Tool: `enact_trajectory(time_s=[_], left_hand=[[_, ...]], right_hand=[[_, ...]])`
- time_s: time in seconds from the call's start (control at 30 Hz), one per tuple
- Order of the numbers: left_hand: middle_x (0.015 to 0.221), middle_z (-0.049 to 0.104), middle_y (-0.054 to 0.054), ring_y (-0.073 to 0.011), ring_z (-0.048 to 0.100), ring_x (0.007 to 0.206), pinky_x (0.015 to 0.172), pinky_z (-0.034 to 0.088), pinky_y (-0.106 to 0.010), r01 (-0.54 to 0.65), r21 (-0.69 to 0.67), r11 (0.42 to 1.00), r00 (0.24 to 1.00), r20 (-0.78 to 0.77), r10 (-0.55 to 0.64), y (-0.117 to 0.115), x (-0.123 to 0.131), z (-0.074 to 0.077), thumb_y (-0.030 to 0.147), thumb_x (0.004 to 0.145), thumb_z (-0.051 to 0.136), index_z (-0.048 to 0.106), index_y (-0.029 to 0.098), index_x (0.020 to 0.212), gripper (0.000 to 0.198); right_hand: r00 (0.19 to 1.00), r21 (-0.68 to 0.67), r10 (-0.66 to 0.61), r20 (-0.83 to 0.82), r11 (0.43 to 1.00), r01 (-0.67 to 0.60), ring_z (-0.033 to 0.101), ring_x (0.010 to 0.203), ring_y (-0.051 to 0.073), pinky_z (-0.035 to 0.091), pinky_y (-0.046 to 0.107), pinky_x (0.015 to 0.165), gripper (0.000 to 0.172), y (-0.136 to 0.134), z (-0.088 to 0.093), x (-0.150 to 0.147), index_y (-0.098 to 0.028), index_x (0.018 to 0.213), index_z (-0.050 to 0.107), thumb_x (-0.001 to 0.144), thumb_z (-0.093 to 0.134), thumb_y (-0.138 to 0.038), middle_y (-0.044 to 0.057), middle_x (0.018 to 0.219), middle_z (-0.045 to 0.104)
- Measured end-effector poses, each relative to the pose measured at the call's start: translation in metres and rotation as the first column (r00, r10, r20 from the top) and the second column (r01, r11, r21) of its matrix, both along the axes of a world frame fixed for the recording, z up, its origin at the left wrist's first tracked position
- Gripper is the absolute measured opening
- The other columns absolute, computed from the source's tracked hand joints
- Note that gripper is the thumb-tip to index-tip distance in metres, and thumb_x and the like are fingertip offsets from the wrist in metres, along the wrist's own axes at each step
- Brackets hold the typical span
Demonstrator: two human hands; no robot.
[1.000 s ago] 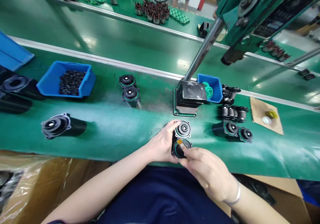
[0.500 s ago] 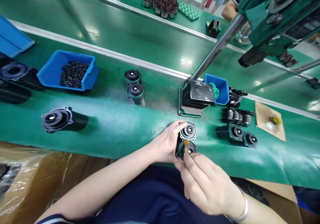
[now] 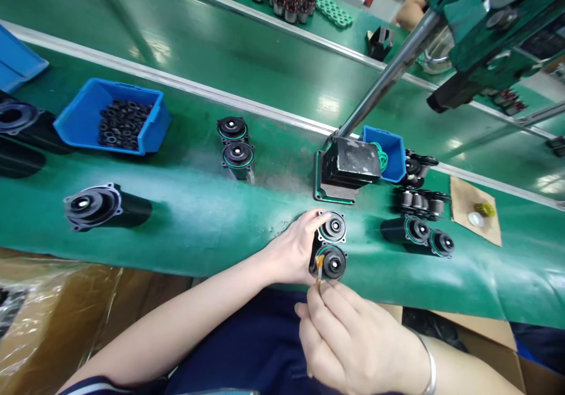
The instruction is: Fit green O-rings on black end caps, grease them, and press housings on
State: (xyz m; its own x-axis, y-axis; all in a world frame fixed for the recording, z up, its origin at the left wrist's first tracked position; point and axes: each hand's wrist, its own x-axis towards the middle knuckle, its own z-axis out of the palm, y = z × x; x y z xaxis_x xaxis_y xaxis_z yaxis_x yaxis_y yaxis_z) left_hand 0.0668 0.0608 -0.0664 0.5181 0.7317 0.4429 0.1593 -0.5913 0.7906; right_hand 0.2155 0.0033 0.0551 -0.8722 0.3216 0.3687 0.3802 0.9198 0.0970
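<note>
Near the table's front edge, two black cylindrical motor housings stand side by side: the far motor housing (image 3: pixel 333 228) and the near motor housing (image 3: pixel 336 261), whose rim carries a green ring. My left hand (image 3: pixel 291 251) is wrapped round their left side, thumb on top of the far one. Pinched in my right hand (image 3: pixel 348 333) is a small brush (image 3: pixel 319 268) with yellow-orange bristles. Its tip touches the left part of the near housing's rim, by the green ring. My fingers hide most of the brush handle.
Behind the housings stands the press base (image 3: pixel 353 168). To the left are another pair of housings (image 3: pixel 238 155), a lone housing (image 3: pixel 128 206) and a blue bin (image 3: pixel 154 130) of black rings. To the right lie more housings (image 3: pixel 399 230) and cardboard (image 3: pixel 463 198) bearing a yellow cap.
The brush has moved left across the near housing to the left side of its rim, my right hand shifting left and down with it. My left hand keeps its hold on the housings.
</note>
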Motion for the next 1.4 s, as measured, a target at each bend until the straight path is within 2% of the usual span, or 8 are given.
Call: enact_trajectory(time_s=[0.23, 0.43, 0.63, 0.73, 0.87, 1.03, 1.27, 1.4], left_hand=[[0.147, 0.026, -0.023, -0.0441, 0.031, 0.142, 0.113, 0.037, -0.061, 0.017, -0.013, 1.0, 1.0, -0.001, -0.017, 0.001, -0.001, 0.003, 0.033, 0.057, 0.087, 0.002, 0.022, 0.149, 0.126], [0.145, 0.029, -0.021, -0.0428, 0.032, 0.141, 0.112, 0.037, -0.061, 0.011, 0.001, 1.0, 1.0, 0.007, -0.011, 0.0, 0.0, 0.004, 0.029, 0.057, 0.085, 0.001, 0.024, 0.149, 0.124], [0.155, 0.015, -0.026, -0.0453, 0.016, 0.148, 0.115, 0.033, -0.061, 0.004, 0.089, 0.996, 0.978, -0.21, 0.015, 0.004, -0.002, 0.036, 0.049, 0.057, 0.086, 0.009, 0.02, 0.15, 0.124], [0.152, 0.029, -0.024, -0.0448, 0.024, 0.146, 0.116, 0.033, -0.059, 0.075, 0.097, 0.992, 0.903, -0.429, -0.027, 0.007, 0.0, 0.057, 0.05, 0.055, 0.086, 0.025, 0.018, 0.149, 0.116], [0.149, 0.037, -0.023, -0.0445, 0.036, 0.138, 0.113, 0.034, -0.059, 0.048, 0.127, 0.991, 0.828, -0.559, 0.032, 0.012, -0.002, 0.072, 0.051, 0.057, 0.083, 0.038, 0.018, 0.146, 0.105], [0.148, 0.04, -0.02, -0.0442, 0.036, 0.139, 0.114, 0.028, -0.066, -0.038, 0.197, 0.98, 0.75, -0.642, 0.158, 0.041, -0.025, 0.08, 0.046, 0.06, 0.082, 0.042, 0.023, 0.144, 0.096], [0.144, 0.047, -0.022, -0.0423, 0.044, 0.135, 0.112, 0.022, -0.072, -0.173, 0.353, 0.919, 0.548, -0.741, 0.388, 0.114, -0.063, 0.09, 0.04, 0.067, 0.077, 0.047, 0.018, 0.141, 0.083], [0.146, 0.047, -0.021, -0.0473, 0.038, 0.138, 0.109, 0.016, -0.078, -0.258, 0.387, 0.885, 0.44, -0.769, 0.464, 0.122, -0.08, 0.099, 0.038, 0.069, 0.076, 0.045, 0.02, 0.142, 0.081]], right_hand=[[0.992, -0.127, 0.08, 0.096, 0.99, -0.068, 0.068, 0.079, 0.022, 0.051, 0.039, 0.078, 0.013, -0.011, 0.004, 0.021, -0.014, 0.09, 0.061, 0.092, 0.05, -0.02, 0.008, 0.087, 0.071], [0.972, 0.001, -0.048, 0.232, 0.999, 0.049, 0.068, 0.085, 0.022, 0.051, 0.042, 0.082, 0.018, 0.002, 0.009, 0.052, -0.013, 0.097, 0.062, 0.095, 0.044, -0.015, 0.013, 0.096, 0.072], [0.985, 0.04, -0.166, -0.047, 0.985, 0.168, 0.069, 0.098, 0.028, 0.055, 0.044, 0.085, 0.026, 0.001, 0.007, 0.094, -0.01, 0.105, 0.061, 0.096, 0.037, -0.012, 0.019, 0.102, 0.071], [0.953, -0.067, -0.258, -0.156, 0.966, 0.251, 0.07, 0.098, 0.024, 0.057, 0.04, 0.086, 0.024, -0.001, -0.013, 0.115, -0.015, 0.111, 0.061, 0.092, 0.048, -0.009, 0.015, 0.11, 0.071], [0.91, -0.158, -0.366, -0.196, 0.928, 0.339, 0.073, 0.086, 0.02, 0.06, 0.031, 0.08, 0.008, 0.002, -0.038, 0.137, -0.021, 0.094, 0.067, 0.091, 0.059, -0.019, 0.007, 0.105, 0.074], [0.918, -0.028, -0.316, -0.239, 0.947, 0.319, 0.073, 0.087, 0.017, 0.058, 0.029, 0.083, 0.011, 0.004, -0.059, 0.159, -0.021, 0.101, 0.066, 0.093, 0.059, -0.022, 0.006, 0.106, 0.074], [0.925, 0.114, -0.315, -0.213, 0.932, 0.344, 0.071, 0.091, 0.015, 0.052, 0.029, 0.095, 0.015, 0.003, -0.063, 0.159, -0.017, 0.106, 0.064, 0.095, 0.056, -0.021, 0.006, 0.105, 0.074], [0.879, 0.058, -0.423, -0.221, 0.894, 0.445, 0.07, 0.095, 0.016, 0.051, 0.031, 0.098, 0.018, -0.008, -0.063, 0.159, -0.017, 0.107, 0.063, 0.098, 0.049, -0.022, 0.007, 0.105, 0.074]])
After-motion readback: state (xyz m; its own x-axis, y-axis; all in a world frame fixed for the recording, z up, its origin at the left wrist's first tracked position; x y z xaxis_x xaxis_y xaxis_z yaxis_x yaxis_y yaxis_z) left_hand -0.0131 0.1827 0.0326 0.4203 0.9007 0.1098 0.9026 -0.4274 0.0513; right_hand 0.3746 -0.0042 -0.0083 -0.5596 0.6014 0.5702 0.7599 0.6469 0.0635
